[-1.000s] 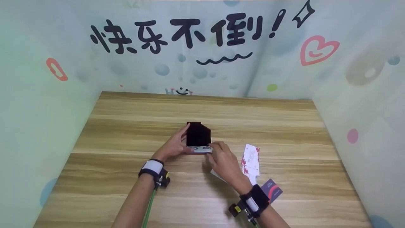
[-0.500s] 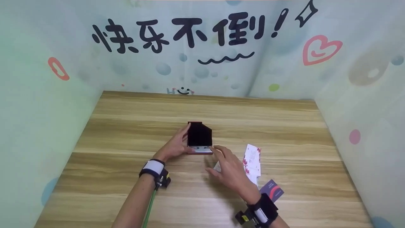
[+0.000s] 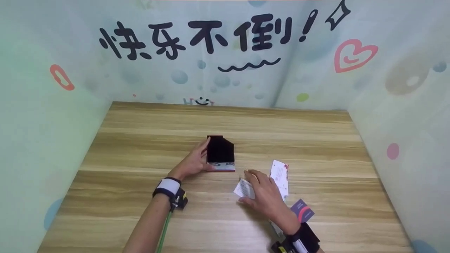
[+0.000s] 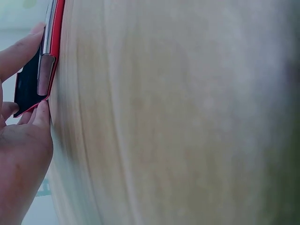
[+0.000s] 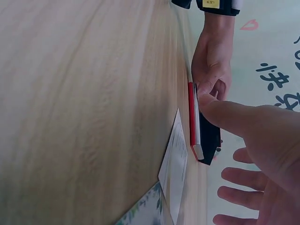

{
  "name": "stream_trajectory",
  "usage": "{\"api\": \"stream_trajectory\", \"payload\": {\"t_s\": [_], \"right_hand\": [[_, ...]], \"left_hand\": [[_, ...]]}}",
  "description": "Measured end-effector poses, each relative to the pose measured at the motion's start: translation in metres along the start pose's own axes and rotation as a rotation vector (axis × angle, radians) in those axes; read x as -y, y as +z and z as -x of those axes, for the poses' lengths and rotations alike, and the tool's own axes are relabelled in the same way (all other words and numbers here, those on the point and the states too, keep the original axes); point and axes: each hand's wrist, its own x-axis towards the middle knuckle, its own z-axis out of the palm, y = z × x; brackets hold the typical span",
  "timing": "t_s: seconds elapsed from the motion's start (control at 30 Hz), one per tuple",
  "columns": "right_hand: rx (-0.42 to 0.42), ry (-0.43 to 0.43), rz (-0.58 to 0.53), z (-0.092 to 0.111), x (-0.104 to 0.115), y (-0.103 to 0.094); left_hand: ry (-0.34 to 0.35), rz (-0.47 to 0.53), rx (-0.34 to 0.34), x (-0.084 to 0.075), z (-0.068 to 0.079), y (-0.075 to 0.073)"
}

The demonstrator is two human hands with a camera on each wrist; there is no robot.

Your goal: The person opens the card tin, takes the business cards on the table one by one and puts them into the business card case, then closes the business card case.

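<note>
On the wooden table (image 3: 154, 126), your right hand (image 3: 265, 195) hovers with fingers spread, holding nothing. Your left hand (image 3: 191, 161) grips the open card case (image 3: 220, 151) by its near side; its black flap shows no detail. Right of your right hand lies a floral card (image 3: 280, 177), lower end hidden; your fingers partly cover a white card (image 3: 243, 188), print illegible.

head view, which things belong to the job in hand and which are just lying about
Likely part of the job:
open case, gripped by the left hand
right hand, off the case
white card nearest the right hand

Seemingly just lying about, held by neither hand:
purple card
flowered card
leaf-patterned card
</note>
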Motion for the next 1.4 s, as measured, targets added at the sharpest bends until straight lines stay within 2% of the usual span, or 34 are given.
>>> {"api": "stream_trajectory", "payload": {"t_s": [0.2, 0.47, 0.8, 1.13, 1.4], "right_hand": [[0.016, 0.004, -0.003, 0.005, -0.003, 0.000], [0.050, 0.055, 0.014, 0.010, -0.005, -0.002], [0.071, 0.102, 0.024, 0.016, -0.008, 0.002], [0.009, 0.063, 0.035, 0.016, -0.008, 0.006], [0.014, 0.042, 0.001, 0.014, -0.006, 0.006]], "left_hand": [[0.018, 0.003, 0.002, 0.000, -0.001, -0.001], [0.015, 0.016, 0.009, -0.002, 0.000, -0.004], [0.028, -0.019, 0.013, 0.000, 0.001, -0.004], [0.027, -0.051, 0.004, 0.002, 0.003, -0.001], [0.041, -0.084, -0.007, 0.003, 0.002, -0.001]]}}
